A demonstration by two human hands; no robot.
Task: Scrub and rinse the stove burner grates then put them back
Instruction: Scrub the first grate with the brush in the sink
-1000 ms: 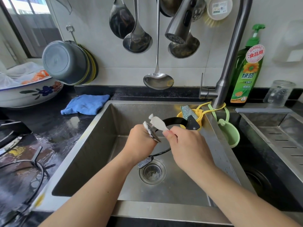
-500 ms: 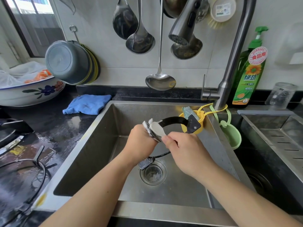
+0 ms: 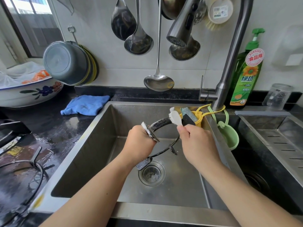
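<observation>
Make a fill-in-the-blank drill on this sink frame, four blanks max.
1. The left hand holds the black grate over the ____.
2. The right hand holds a small ____ against the grate's rim.
3. The blue cloth lies on the counter to the ____ of the sink.
4. The bottle behind the faucet is ____ in colour.

Missing words: sink; brush; left; green
</observation>
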